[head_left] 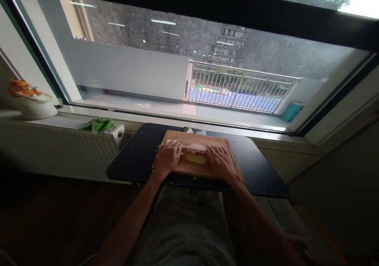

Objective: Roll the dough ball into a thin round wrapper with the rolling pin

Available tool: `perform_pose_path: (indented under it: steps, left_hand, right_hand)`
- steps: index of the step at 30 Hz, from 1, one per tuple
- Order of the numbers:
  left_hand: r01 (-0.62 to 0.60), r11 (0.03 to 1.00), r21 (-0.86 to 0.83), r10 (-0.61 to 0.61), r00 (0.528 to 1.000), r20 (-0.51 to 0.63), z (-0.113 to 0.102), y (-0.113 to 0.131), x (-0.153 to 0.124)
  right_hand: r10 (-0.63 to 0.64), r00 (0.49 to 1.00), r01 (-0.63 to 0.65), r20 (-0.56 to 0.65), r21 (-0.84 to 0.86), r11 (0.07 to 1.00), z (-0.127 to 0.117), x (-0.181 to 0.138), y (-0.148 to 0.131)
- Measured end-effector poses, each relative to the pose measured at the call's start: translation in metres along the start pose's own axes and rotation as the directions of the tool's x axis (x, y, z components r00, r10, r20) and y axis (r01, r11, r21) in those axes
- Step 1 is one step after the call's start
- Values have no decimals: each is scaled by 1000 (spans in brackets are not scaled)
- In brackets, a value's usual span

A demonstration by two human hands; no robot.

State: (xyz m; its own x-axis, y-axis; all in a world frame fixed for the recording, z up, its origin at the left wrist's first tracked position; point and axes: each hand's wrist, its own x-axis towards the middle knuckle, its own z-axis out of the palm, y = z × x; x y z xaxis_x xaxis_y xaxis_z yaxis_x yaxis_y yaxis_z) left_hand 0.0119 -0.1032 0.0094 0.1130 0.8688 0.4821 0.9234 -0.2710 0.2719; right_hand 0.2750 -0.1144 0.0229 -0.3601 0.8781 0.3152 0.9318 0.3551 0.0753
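A rolling pin [194,150] with a red-and-white printed wrap lies across a flat, pale round of dough [196,159], which shows both above and below it. Dough and pin rest on a wooden cutting board [189,172]. My left hand [169,156] is curled over the pin's left end, and a bit of pale end sticks out past the fingers. Over the right end, my right hand [219,160] presses down with its fingers bent across it, hiding that end.
The board lies on a black table [259,167] dotted with small white crumbs. A radiator [79,143] stands to the left, with a green cloth [103,125] on top and a white pot [37,106] behind. Beyond the table is a large window [127,72].
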Motion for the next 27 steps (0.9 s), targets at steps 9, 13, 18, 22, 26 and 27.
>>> perform_pose_path:
  steps: [9,13,18,22,26,27]
  left_hand:
    - [-94,991,99,80,987,141,3,24,-21]
    - [-85,989,120,56,972,227,7,22,-16]
    - [-109,987,116,72,955,288,12,14,3]
    - [-123,986,112,83,948,306,18,9,23]
    - [-97,991,96,61,943,328,27,6,43]
    - [-90,991,99,52,941,336,29,6,47]
  right_hand:
    - [134,990,-129,-46,88,988,3,-38,-34]
    - [122,992,-123,12,79,989,4,-34,-27]
    - [182,982,-185,55,56,981,9,-17,-20]
    - [192,972,-207,133,118,971,16,4,-9]
    - [169,952,-219,254,186,958,24,29,6]
    - [174,947,-228,270,182,957,26,36,9]
